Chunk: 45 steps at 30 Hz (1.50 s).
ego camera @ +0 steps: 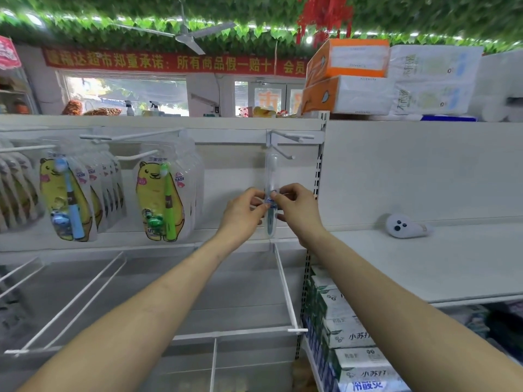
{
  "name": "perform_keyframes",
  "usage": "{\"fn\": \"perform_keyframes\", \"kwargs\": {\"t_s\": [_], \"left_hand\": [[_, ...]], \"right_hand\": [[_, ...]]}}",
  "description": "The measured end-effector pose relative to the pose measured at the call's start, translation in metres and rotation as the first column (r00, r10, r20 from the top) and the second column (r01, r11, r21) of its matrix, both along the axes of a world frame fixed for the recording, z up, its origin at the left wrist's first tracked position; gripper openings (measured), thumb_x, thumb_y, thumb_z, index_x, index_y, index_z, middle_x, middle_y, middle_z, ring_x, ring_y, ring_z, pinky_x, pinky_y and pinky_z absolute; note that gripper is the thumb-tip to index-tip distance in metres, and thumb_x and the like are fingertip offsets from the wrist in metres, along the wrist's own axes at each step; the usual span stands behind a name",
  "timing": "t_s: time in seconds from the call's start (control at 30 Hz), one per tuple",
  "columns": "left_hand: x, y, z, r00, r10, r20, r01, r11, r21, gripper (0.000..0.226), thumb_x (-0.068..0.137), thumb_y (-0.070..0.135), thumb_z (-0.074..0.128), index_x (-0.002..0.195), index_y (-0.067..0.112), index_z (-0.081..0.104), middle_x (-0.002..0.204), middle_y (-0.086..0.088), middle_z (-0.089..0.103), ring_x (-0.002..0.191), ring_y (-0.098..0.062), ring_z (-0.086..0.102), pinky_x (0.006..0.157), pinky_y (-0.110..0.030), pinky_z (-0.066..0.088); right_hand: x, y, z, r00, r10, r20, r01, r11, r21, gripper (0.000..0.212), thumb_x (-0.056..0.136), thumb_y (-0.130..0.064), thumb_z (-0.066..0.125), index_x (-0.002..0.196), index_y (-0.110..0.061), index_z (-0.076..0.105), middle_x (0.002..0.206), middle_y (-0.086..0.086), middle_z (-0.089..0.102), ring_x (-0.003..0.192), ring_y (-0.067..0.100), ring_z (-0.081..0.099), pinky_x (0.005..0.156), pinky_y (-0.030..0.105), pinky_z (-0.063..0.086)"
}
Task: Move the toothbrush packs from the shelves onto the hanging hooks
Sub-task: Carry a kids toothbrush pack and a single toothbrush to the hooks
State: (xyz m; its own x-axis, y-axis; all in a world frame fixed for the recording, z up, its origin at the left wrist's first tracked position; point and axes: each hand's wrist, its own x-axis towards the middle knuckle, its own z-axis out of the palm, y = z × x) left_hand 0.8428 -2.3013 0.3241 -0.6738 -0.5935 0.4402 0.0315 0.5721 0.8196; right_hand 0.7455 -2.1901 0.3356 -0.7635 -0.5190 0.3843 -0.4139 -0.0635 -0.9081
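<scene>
Toothbrush pack [272,168], clear and narrow, stands upright between both hands at arm's reach, straight ahead against the white back panel [235,176] of the shelving. Its long axis runs up and down: the brush head is at the top, and the handle points down toward the wire-divided shelf [283,278] below. The left hand [243,212] pinches the pack's middle from the left side with thumb and fingers. The right hand [297,210] pinches the same spot from the right, so the two hands meet at its label [270,200] and neither is nearer. The top of the pack reaches up to a short white hook [287,154] that juts out just above the hands. Whether the hanging hole is on that hook cannot be told. The coming move, as I judge it, turns on lining that top edge up with the hook's tip. Bear-printed packs [161,193] hang well to the left.
</scene>
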Motion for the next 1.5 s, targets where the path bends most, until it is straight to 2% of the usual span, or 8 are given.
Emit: {"fn": "perform_keyframes", "kwargs": {"t_s": [0.17,0.3,0.47,0.67,0.87,1.1,1.3,1.5], "left_hand": [[0.002,-0.004,0.001,1.000,0.017,0.020,-0.017,1.000,-0.020,0.015,0.100,0.028,0.069,0.099,0.040,0.061,0.102,0.006,0.070,0.094,-0.020,0.072,0.084,-0.049,0.064],[0.012,-0.005,-0.009,0.992,0.127,0.007,-0.125,0.986,-0.110,0.015,0.097,0.025,0.068,0.110,0.029,0.061,0.101,0.009,0.065,0.091,-0.020,0.070,0.084,-0.051,0.062],[0.026,0.022,-0.015,0.982,0.190,0.013,-0.172,0.914,-0.366,0.014,0.098,0.021,0.061,0.112,0.023,0.062,0.107,0.006,0.063,0.090,-0.015,0.064,0.084,-0.045,0.057],[0.003,0.102,-0.009,0.961,0.146,0.236,0.027,0.798,-0.603,0.047,0.095,0.037,0.064,0.139,0.025,0.052,0.139,0.002,0.052,0.130,-0.023,0.048,0.100,-0.048,0.050],[-0.057,0.237,-0.006,0.950,0.022,0.311,0.198,0.729,-0.656,0.062,0.094,0.043,0.067,0.149,0.023,0.047,0.149,-0.004,0.048,0.139,-0.029,0.041,0.109,-0.048,0.043],[-0.143,0.455,-0.041,0.899,-0.273,0.343,0.438,0.569,-0.696,0.067,0.092,0.049,0.068,0.150,0.022,0.047,0.147,-0.007,0.049,0.134,-0.032,0.046,0.104,-0.048,0.047],[-0.207,0.648,-0.104,0.710,-0.524,0.470,0.673,0.309,-0.672,0.068,0.087,0.051,0.068,0.143,0.015,0.052,0.137,-0.012,0.055,0.123,-0.039,0.053,0.097,-0.055,0.050],[-0.262,0.833,-0.157,0.425,-0.700,0.573,0.788,-0.024,-0.615,0.067,0.087,0.046,0.076,0.141,0.015,0.051,0.134,-0.012,0.054,0.124,-0.039,0.051,0.098,-0.054,0.050]], "right_hand": [[0.001,-0.002,-0.005,1.000,-0.005,0.008,0.005,1.000,-0.005,0.021,0.095,-0.038,0.073,0.103,-0.020,0.068,0.100,0.000,0.074,0.098,0.019,0.073,0.092,0.050,0.062],[0.002,0.009,-0.014,0.998,-0.059,-0.031,0.061,0.997,0.042,0.020,0.091,-0.037,0.075,0.105,-0.025,0.068,0.101,-0.006,0.072,0.099,0.016,0.071,0.092,0.049,0.060],[-0.002,0.042,-0.025,0.988,-0.128,-0.083,0.135,0.987,0.087,0.019,0.094,-0.021,0.069,0.113,-0.021,0.067,0.104,-0.005,0.070,0.098,0.016,0.068,0.095,0.048,0.058],[-0.007,0.132,-0.027,0.910,-0.122,-0.396,0.240,0.934,0.265,0.039,0.093,-0.018,0.068,0.132,-0.016,0.062,0.128,0.004,0.062,0.114,0.019,0.061,0.100,0.040,0.052],[-0.036,0.298,-0.043,0.740,-0.165,-0.652,0.526,0.747,0.407,0.053,0.094,-0.020,0.065,0.145,-0.014,0.051,0.144,0.010,0.049,0.129,0.032,0.048,0.095,0.046,0.048],[-0.069,0.537,-0.090,0.653,-0.335,-0.679,0.742,0.463,0.485,0.055,0.092,-0.024,0.069,0.142,-0.010,0.051,0.139,0.015,0.050,0.125,0.039,0.050,0.096,0.051,0.049],[-0.066,0.723,-0.141,0.608,-0.603,-0.517,0.768,0.282,0.575,0.059,0.090,-0.022,0.067,0.146,-0.016,0.050,0.141,0.010,0.049,0.132,0.035,0.047,0.101,0.051,0.048],[-0.046,0.884,-0.192,0.389,-0.839,-0.381,0.711,0.010,0.704,0.063,0.094,-0.022,0.068,0.152,-0.017,0.045,0.148,0.010,0.044,0.134,0.034,0.047,0.102,0.050,0.049]]}}
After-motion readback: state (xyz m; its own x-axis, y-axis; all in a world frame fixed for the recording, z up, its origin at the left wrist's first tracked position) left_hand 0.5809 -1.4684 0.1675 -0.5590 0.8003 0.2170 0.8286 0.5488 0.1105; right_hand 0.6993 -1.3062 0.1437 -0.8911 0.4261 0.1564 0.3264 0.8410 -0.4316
